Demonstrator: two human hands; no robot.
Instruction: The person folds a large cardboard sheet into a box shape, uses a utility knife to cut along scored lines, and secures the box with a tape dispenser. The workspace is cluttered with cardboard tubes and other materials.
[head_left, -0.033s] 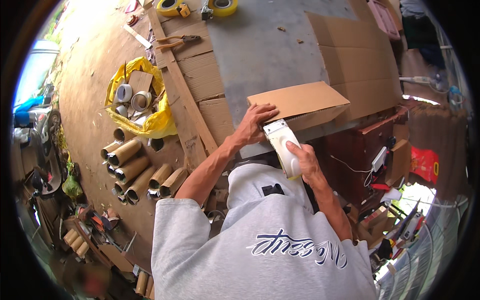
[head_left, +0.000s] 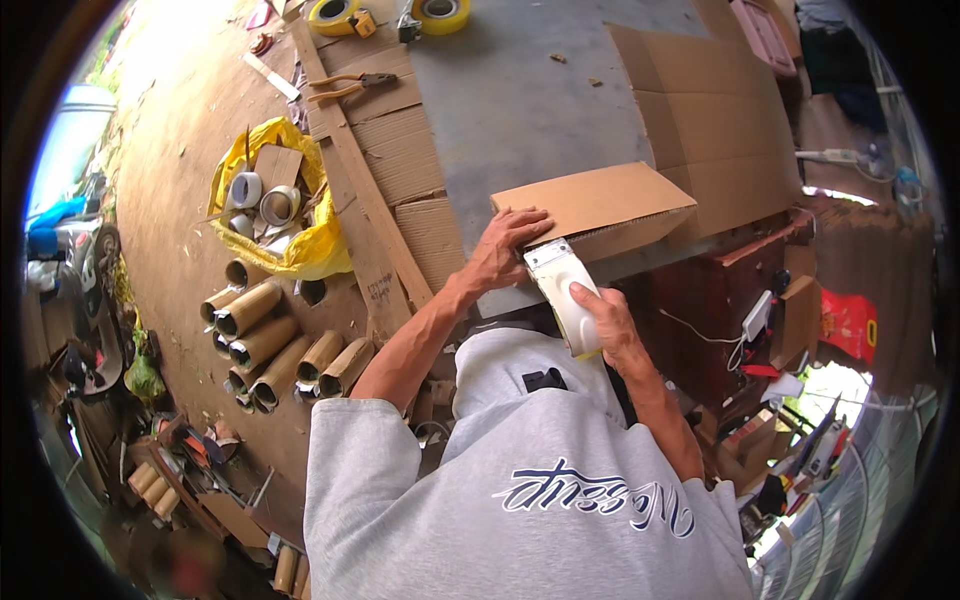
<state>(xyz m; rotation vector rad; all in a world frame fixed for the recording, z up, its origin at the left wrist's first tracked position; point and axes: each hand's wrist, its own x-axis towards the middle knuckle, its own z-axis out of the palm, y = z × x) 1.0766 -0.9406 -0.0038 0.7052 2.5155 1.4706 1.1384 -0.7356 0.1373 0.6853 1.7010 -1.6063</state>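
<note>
Cardboard flap (head_left: 596,203) lies flat at the near edge of the grey worktop (head_left: 520,110), and both hands are on the job right beside it. Closest in, the right hand (head_left: 606,322) is wrapped tight around a white handheld tool (head_left: 566,292), its flat head pointing up at the flap's near edge, just touching or almost touching; hard to tell which. Next to it, the left hand (head_left: 503,247) is spread open, palm down, fingers pressing on the flap's left corner.

Off to the person's left, down on the floor, a cluster of brown cardboard tubes (head_left: 270,340) lies side by side, open ends showing. Just beyond them sits a yellow bag (head_left: 300,250) stuffed with tape cores and card scraps. A long wooden plank (head_left: 365,200) runs along the worktop's left side, with corrugated sheets beside it.

Further out on the worktop, a bigger opened cardboard sheet (head_left: 715,120) sits behind the flap. At the far edge: pliers (head_left: 350,86) with orange handles, and two yellow tape rolls (head_left: 440,12).
</note>
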